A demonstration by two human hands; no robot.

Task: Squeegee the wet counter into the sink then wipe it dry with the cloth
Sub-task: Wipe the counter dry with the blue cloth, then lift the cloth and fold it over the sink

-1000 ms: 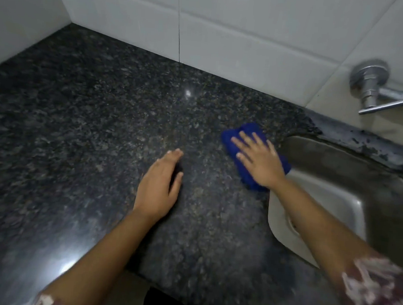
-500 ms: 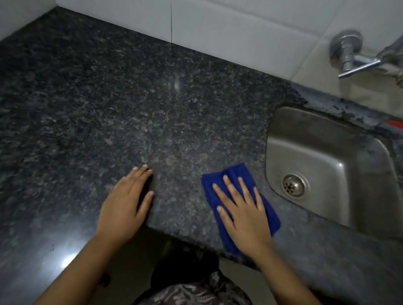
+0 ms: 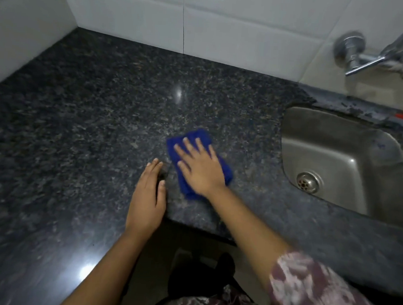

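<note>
The counter [image 3: 85, 112] is dark speckled granite, running back to white tiles [image 3: 138, 18]; a bright glint of light shows on it well beyond the fingertips. The left hand [image 3: 148, 201] lies flat on the stone near the front edge, fingers together and stretched forward, thumb held apart, grasping nothing. Just right of its fingertips lies the cloth [image 3: 196, 160], blue and folded, its far edge poking out past the right fingertips and its near end showing beside the wrist. The right hand [image 3: 200, 170] presses flat on top of it, fingers spread wide and straight, palm down, not curled around the fabric; the cloth's edges look blurred. Well right of those fingers is the steel sink [image 3: 338, 141], sunk into the counter, with a round drain [image 3: 308, 182] in its floor. Above it a chrome tap [image 3: 376, 58] comes out of the wall. A patterned sleeve [image 3: 317, 291] covers the right upper arm at the bottom corner.
</note>
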